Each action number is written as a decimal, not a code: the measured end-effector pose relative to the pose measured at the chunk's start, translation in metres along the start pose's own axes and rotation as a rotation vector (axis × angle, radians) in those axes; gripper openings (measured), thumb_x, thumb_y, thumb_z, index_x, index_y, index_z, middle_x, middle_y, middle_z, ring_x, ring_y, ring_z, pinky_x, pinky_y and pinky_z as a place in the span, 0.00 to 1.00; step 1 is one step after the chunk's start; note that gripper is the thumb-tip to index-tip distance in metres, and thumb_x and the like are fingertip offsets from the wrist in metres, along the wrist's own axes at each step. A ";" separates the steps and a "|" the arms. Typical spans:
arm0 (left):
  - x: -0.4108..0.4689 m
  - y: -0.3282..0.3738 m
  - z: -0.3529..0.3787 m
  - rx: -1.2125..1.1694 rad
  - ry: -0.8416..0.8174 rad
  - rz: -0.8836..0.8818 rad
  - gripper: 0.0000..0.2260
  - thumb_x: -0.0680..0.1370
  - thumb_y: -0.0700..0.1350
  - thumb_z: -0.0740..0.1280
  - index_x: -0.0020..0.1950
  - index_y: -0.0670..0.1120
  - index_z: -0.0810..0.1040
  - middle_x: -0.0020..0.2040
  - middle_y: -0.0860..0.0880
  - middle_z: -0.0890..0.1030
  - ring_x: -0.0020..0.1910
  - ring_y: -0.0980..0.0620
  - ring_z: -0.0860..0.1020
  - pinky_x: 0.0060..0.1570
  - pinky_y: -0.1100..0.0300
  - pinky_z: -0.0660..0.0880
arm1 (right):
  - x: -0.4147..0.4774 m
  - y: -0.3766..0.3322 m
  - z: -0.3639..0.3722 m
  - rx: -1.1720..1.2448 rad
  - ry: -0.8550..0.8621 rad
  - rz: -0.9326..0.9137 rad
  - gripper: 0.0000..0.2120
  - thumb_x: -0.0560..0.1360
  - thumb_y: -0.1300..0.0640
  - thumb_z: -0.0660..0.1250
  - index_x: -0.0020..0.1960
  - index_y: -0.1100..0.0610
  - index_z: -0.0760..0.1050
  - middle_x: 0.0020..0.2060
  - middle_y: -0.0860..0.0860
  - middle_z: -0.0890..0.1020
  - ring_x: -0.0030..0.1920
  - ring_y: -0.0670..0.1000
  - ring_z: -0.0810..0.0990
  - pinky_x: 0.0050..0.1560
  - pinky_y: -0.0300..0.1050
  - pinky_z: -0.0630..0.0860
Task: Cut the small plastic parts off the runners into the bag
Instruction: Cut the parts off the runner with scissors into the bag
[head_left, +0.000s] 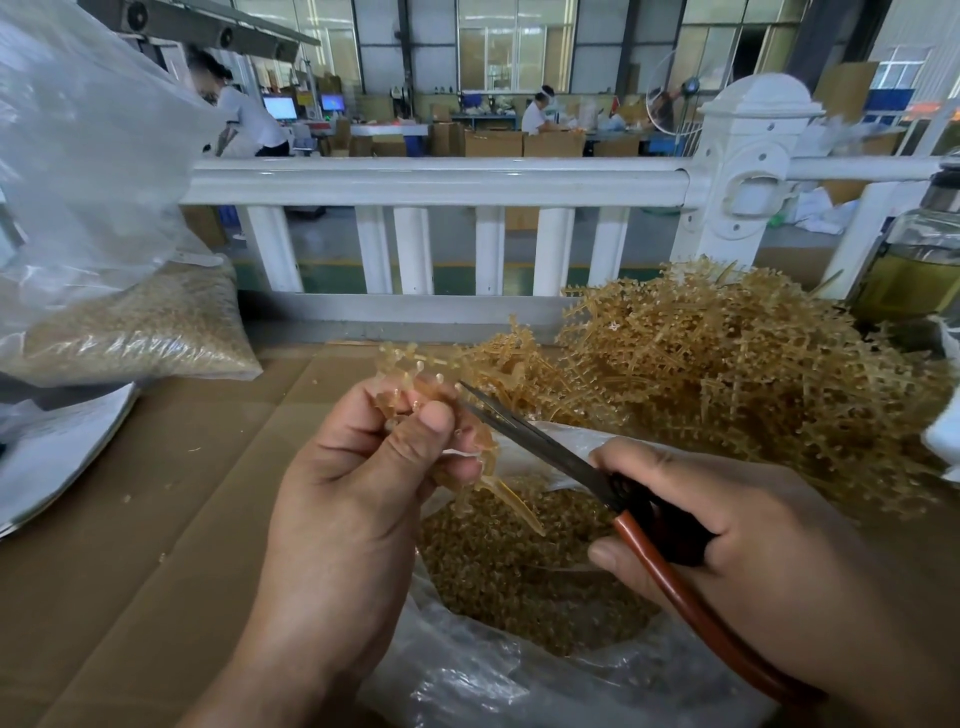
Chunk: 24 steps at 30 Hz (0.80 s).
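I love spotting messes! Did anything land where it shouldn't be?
Yes, a little. A few tiny amber bits lie scattered on the cardboard, left of the open bag, instead of inside it with the other cut parts. They look like strays that missed the bag. Nothing looks broken.

An amber, knobbed runner (415, 376) is pinched in the left hand (363, 483) over the bag (467, 680). The clear bag lies open at 6 o'clock, holding cut amber parts (519, 571). Red-handled scissors (545, 441) in the right hand (737, 535) point to 10 o'clock, tips at the runner. A tangled pile (727, 374) of runners lies at 2 o'clock.
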<state>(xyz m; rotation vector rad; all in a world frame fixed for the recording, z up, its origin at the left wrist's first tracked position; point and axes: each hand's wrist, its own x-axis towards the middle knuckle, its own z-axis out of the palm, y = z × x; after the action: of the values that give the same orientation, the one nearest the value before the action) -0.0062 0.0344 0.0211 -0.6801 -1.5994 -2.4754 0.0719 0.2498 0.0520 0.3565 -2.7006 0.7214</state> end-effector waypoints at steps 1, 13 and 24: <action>0.000 0.000 -0.001 0.009 0.001 -0.004 0.04 0.74 0.45 0.74 0.47 0.47 0.83 0.42 0.43 0.82 0.40 0.45 0.78 0.42 0.57 0.78 | 0.000 0.000 0.000 -0.004 0.004 -0.006 0.25 0.68 0.30 0.63 0.63 0.34 0.67 0.40 0.41 0.82 0.40 0.40 0.81 0.37 0.36 0.76; -0.002 0.000 0.003 -0.002 -0.033 -0.003 0.04 0.74 0.49 0.71 0.43 0.49 0.83 0.40 0.46 0.81 0.40 0.48 0.78 0.43 0.59 0.78 | 0.000 -0.003 -0.005 -0.030 -0.010 -0.037 0.23 0.70 0.31 0.63 0.63 0.35 0.69 0.38 0.40 0.81 0.38 0.38 0.81 0.36 0.34 0.75; -0.002 0.000 0.004 -0.043 -0.028 -0.038 0.03 0.74 0.47 0.71 0.41 0.50 0.83 0.39 0.46 0.80 0.39 0.49 0.77 0.41 0.58 0.77 | 0.001 -0.004 -0.003 -0.028 -0.020 -0.009 0.25 0.70 0.26 0.59 0.63 0.35 0.69 0.38 0.39 0.81 0.38 0.38 0.80 0.35 0.31 0.73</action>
<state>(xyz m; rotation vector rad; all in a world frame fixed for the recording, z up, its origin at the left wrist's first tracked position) -0.0030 0.0376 0.0220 -0.6992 -1.5870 -2.5459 0.0733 0.2474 0.0566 0.3700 -2.7233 0.6803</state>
